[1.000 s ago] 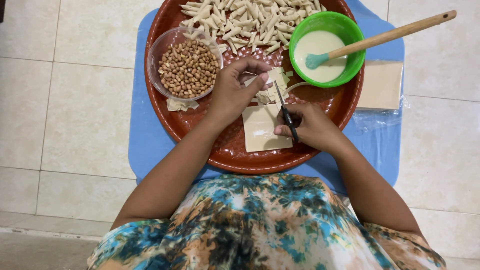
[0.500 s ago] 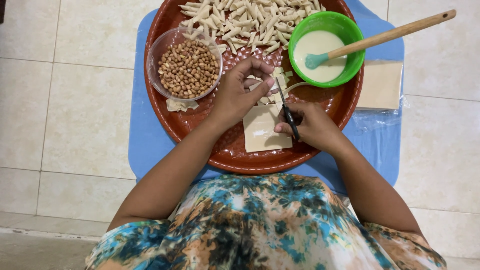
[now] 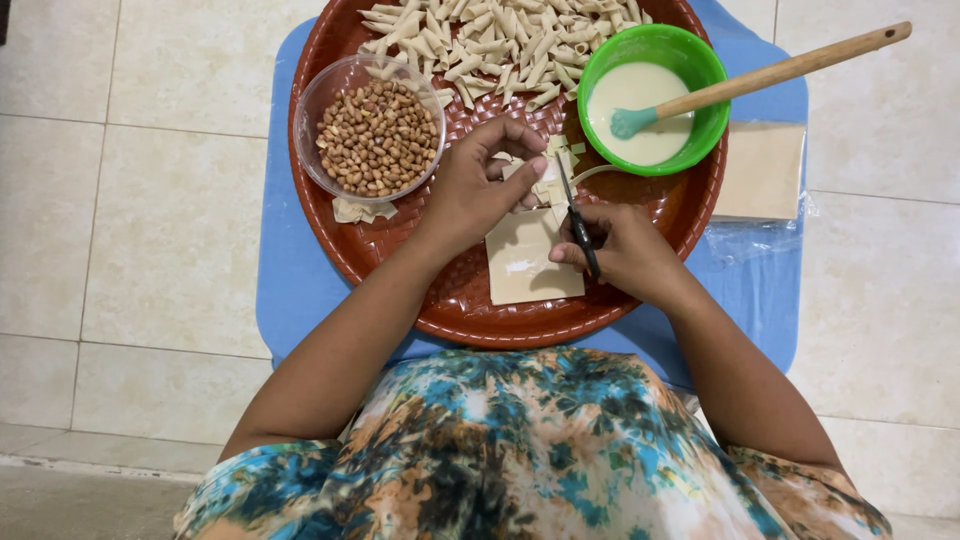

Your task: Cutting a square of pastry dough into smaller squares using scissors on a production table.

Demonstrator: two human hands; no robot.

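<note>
While pinching a wrapper strip (image 3: 548, 172) over the tray (image 3: 380, 262) with left hand (image 3: 478, 188), right hand (image 3: 625, 250) closed on scissors (image 3: 577, 218), best keeping strip taut, blades square, snipping clear of fingertips.

A reddish-brown woven-patterned tray (image 3: 370, 250) is lying on a blue mat (image 3: 290, 290) over cream tiles (image 3: 150, 200). At one o'clock, a bright green bowl (image 3: 700, 60) is holding white paste and a teal-tipped, tan-handled brush (image 3: 770, 75). Brown peanuts (image 3: 378, 138) are filling a clear bowl (image 3: 315, 100) at ten o'clock. Pale beige rolls (image 3: 500, 45), a beige sheet (image 3: 530, 270); black scissors (image 3: 580, 235). The dress (image 3: 540, 450) is showing teal, orange and black tie-dye.
</note>
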